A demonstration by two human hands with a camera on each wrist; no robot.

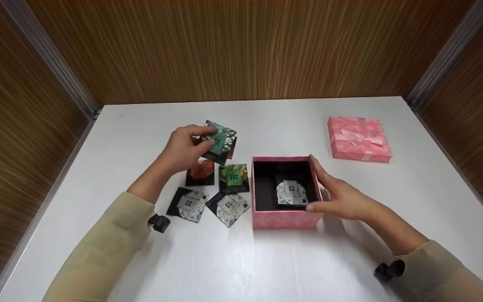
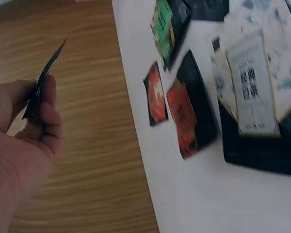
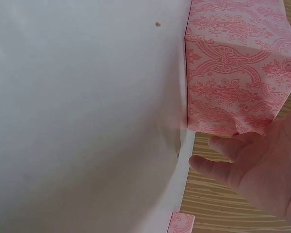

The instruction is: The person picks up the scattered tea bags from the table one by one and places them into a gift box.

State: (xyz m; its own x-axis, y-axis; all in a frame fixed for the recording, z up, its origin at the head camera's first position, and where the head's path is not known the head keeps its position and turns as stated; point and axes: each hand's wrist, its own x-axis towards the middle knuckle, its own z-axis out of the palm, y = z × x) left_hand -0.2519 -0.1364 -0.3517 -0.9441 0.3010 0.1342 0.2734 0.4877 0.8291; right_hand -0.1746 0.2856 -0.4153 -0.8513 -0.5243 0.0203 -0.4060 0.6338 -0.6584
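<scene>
Your left hand (image 1: 184, 147) pinches the teal packet (image 1: 225, 140), at ten o'clock from the pink gift box (image 1: 284, 220). Your right hand (image 1: 344, 198) grips the box's three o'clock side. The packet could slip, since you pinch only its edge.

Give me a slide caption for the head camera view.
Left hand pinches a green packet; right hand holds an open pink box, bow-topped lid set apart.

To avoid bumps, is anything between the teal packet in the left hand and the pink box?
Only the left wall of the pink box stands in the way of the teal packet in the left hand; the green packet alongside lies flat.
</scene>
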